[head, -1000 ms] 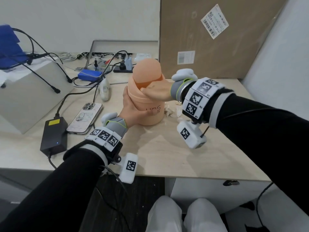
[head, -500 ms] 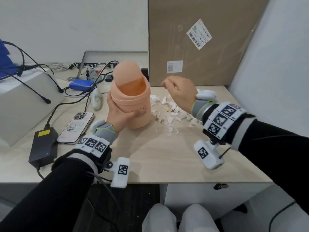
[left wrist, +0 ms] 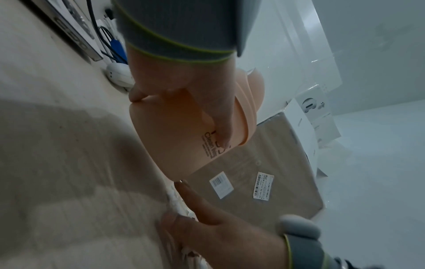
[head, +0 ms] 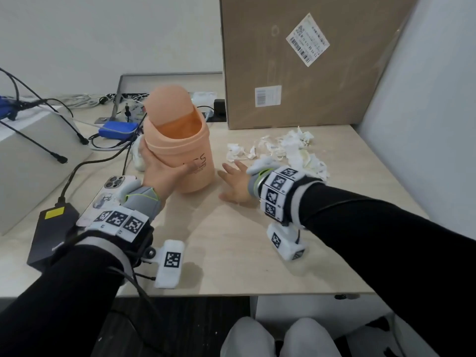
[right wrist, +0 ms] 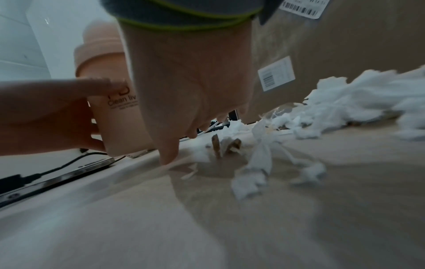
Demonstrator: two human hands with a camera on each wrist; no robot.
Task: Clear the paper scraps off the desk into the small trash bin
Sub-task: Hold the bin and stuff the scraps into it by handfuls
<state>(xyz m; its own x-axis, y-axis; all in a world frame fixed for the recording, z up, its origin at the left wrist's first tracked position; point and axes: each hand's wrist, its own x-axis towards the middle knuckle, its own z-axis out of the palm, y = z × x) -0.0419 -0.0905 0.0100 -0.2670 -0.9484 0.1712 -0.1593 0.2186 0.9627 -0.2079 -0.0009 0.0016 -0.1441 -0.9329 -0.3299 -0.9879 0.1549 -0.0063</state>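
A small peach trash bin (head: 185,155) with its swing lid tipped open stands on the desk (head: 221,248). My left hand (head: 164,173) grips its side, thumb across the printed front (left wrist: 220,127). White paper scraps (head: 286,150) lie in a loose heap to the bin's right, in front of the cardboard box; they show in the right wrist view too (right wrist: 345,107). My right hand (head: 235,182) lies flat on the desk with fingers spread, just right of the bin (right wrist: 115,109) and at the near left edge of the scraps. It holds nothing.
A large cardboard box (head: 309,60) stands behind the scraps. A white partition (head: 425,112) closes the right side. Left of the bin lie a phone (head: 113,186), a black power brick (head: 51,233), a blue device (head: 117,131) and cables. A white mouse (head: 137,155) sits behind my left hand.
My right hand left the bin's opening, swung right over the scraps, then came down flat on the desk beside the bin. My left hand kept holding the bin.
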